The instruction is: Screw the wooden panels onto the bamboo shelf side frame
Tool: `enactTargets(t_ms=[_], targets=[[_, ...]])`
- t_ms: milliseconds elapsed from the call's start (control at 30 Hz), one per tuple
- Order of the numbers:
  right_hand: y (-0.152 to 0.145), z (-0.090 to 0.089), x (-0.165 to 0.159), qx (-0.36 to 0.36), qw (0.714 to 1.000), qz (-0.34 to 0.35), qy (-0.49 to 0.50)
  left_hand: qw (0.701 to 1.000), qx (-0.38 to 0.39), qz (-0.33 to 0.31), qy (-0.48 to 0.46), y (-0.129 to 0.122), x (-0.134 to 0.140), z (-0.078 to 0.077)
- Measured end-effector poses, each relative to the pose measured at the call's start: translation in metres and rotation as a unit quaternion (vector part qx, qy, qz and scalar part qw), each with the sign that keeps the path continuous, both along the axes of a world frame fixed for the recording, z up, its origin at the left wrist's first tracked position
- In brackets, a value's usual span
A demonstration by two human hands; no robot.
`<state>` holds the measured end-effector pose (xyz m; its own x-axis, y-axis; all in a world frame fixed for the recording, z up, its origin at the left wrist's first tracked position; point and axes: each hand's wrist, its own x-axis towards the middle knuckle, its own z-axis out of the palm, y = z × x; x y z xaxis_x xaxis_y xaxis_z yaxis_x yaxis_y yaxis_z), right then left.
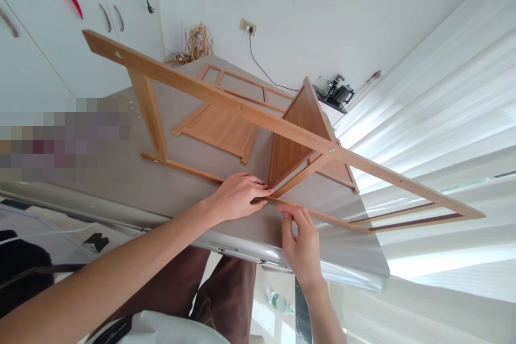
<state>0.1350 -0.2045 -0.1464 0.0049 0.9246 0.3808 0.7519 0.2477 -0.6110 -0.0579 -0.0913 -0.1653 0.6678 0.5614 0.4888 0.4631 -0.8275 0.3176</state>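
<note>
Steadying the joint well is your left hand's (237,196) job: with thumb and half-curled fingers around the wooden frame's (239,107) lower rail (189,170), press where it meets the crosspiece (300,176) and upright panel (306,113). The frame stands on edge along the desk's (177,188) near edge and could well rock, so hold firmly. Your right hand (300,236) sits just beside, thumb and fingertips drawn together; whether they pinch something small, you cannot tell. Square the crosspiece to the rail first, then work straight and gently.
</note>
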Motion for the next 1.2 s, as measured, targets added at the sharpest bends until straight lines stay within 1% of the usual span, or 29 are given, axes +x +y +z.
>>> enactTargets(t_ms=[100,167,233,333,400,500,567,800,1000,1200], targets=[[0.004,-0.001,-0.001,-0.03,0.997,-0.021,0.072,1.0,0.001,0.001,-0.003,0.0,0.0,0.001],[0.006,-0.004,-0.002,-0.028,0.997,-0.041,0.063,1.0,0.001,0.002,-0.005,0.0,0.001,0.001],[0.006,-0.007,-0.003,-0.019,0.997,-0.069,0.033,1.0,0.002,0.004,-0.006,0.0,0.0,0.001],[0.005,-0.007,-0.006,-0.034,0.994,-0.101,0.021,1.0,0.004,0.005,-0.007,0.0,0.0,0.0],[0.004,-0.004,-0.008,-0.036,0.994,-0.096,0.032,1.0,0.006,0.002,-0.007,0.0,0.0,0.0],[0.006,0.0,-0.011,-0.011,0.997,-0.056,0.044,1.0,0.007,-0.002,-0.007,0.0,0.0,0.0],[0.007,0.001,-0.013,-0.006,0.998,-0.046,0.05,1.0,0.007,-0.003,-0.007,0.0,0.0,0.001],[0.01,-0.003,-0.021,-0.064,0.991,-0.092,0.071,1.0,0.011,-0.005,-0.012,0.0,0.001,0.003],[0.006,-0.004,-0.019,-0.091,0.989,-0.082,0.088,1.0,0.009,-0.001,-0.008,0.0,0.001,0.003],[0.006,-0.004,-0.018,-0.089,0.99,-0.067,0.084,1.0,0.01,-0.002,-0.007,0.0,0.001,0.002]])
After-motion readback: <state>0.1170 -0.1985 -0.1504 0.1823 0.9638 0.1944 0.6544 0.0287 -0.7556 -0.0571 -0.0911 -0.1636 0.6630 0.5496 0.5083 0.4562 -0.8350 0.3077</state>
